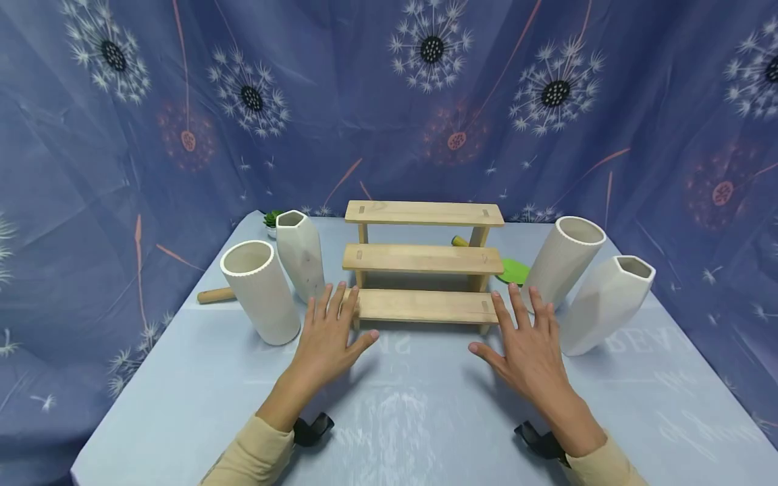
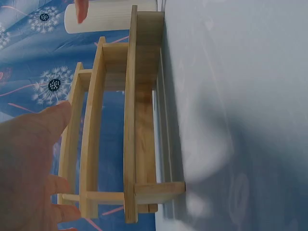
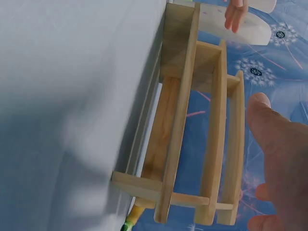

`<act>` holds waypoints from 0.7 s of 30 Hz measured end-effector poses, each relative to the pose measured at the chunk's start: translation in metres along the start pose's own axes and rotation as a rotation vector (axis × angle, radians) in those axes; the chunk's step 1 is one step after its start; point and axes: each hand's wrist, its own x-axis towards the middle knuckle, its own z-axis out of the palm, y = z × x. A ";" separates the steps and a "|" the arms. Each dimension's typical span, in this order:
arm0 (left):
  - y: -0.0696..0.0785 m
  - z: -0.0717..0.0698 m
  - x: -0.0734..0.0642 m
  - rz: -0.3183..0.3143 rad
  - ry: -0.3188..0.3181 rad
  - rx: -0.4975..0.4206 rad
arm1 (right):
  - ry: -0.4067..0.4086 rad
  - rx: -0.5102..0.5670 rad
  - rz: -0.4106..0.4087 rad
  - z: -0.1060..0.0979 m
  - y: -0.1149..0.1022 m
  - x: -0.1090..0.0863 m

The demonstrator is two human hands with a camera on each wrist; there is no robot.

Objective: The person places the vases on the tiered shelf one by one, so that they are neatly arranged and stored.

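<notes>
Three-tier wooden stand (image 1: 422, 258) on pale table (image 1: 437, 418); left hand (image 1: 328, 344) and right hand (image 1: 527, 347) near its two front ends, fingers of both spread, released. Left of stand: round white vase (image 1: 263, 300), faceted vase (image 1: 302, 260). Right: second round vase (image 1: 560, 266), second faceted vase (image 1: 603, 310). All four mouths uppermost; depths hidden, contents cannot be told. Small pot (image 1: 271, 232), back left, holds green plant (image 1: 272, 218)

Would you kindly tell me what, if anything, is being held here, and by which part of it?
Nothing is held: the left grip and the right grip are both spread open near the wooden shelf, closed around nothing.
</notes>
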 end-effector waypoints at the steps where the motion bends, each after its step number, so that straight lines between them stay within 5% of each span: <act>1: -0.001 0.000 0.000 -0.001 0.004 -0.008 | 0.007 0.002 0.000 -0.001 0.001 -0.001; 12: -0.014 0.000 -0.001 -0.001 0.045 -0.071 | 0.049 0.013 0.007 -0.010 0.011 -0.007; 21: -0.024 0.001 0.000 0.025 0.104 -0.123 | 0.158 0.053 -0.001 -0.019 0.017 -0.011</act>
